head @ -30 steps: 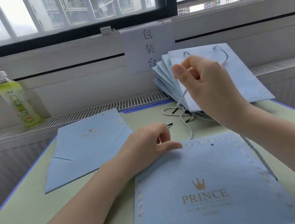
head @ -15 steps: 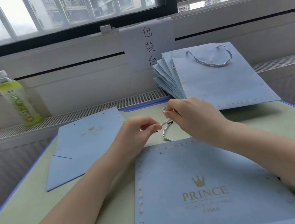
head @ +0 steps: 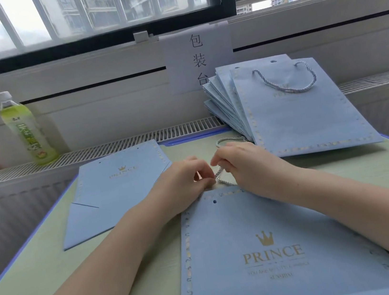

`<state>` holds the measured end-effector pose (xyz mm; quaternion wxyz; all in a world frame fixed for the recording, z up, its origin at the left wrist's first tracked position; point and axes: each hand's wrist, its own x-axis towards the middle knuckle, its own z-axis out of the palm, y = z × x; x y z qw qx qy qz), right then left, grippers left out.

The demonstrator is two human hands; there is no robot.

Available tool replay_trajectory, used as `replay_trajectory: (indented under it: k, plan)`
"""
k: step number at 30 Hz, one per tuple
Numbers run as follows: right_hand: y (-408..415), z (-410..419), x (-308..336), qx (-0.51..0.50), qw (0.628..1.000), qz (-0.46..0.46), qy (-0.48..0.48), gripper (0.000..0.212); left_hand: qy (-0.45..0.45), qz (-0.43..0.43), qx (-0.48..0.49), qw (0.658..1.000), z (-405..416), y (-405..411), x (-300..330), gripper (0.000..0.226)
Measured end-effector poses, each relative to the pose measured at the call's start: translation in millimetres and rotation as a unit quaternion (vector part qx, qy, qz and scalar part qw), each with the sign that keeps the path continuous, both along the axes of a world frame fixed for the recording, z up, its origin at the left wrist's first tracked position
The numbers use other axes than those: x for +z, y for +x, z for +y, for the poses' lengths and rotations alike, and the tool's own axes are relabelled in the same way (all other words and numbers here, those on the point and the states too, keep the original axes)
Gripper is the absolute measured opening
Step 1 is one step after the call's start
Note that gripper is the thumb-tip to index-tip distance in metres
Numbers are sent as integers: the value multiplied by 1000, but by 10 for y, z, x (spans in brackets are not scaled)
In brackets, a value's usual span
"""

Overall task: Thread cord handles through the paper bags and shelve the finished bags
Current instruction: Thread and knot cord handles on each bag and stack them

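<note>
Your left hand (head: 187,177) and right hand (head: 243,163) each pinch the cord (head: 218,174), just beyond the far edge of the near bag (head: 265,250), which lies flat on the table (head: 44,281). Finished bags (head: 304,117) lean at far right.

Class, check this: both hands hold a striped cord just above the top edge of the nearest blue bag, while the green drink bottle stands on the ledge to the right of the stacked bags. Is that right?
Not quite. The head view shows the green drink bottle on the ledge far to the left of the stacked bags, not the right. The rest holds: the left hand and right hand hold the striped cord just above the nearest blue bag.
</note>
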<state>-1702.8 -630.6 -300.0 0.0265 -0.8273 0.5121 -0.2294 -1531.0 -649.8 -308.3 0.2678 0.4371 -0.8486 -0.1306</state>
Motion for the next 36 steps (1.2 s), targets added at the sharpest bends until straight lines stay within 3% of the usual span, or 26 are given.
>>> replay_trajectory:
  k: [6, 12, 16, 20, 25, 32, 36]
  plan:
    - [-25, 28, 124, -15, 989, -117, -91, 39, 33, 47, -2, 998, 42, -16, 65, 12]
    - [4, 57, 111, 15, 989, -129, -70, 21, 19, 81, 0, 997, 52, -4, 77, 27]
    - [15, 115, 154, 50, 989, -134, -33, 16, 27, 99, -10, 995, 83, -22, 125, 24]
    - [5, 79, 164, 43, 995, -78, -35, 16, 89, -34, -8, 995, 114, 25, 253, 15]
    - [-33, 68, 188, 51, 998, -43, 1, 20, 188, -157, 15, 969, 106, 211, 428, 15]
    - [44, 177, 216, 52, 998, 35, 9, 9, 227, -181, -14, 957, 139, 131, 390, 20]
    - [74, 279, 307, 56, 993, 100, 10, 16, 200, -148, -3, 969, 107, 156, 378, 22]
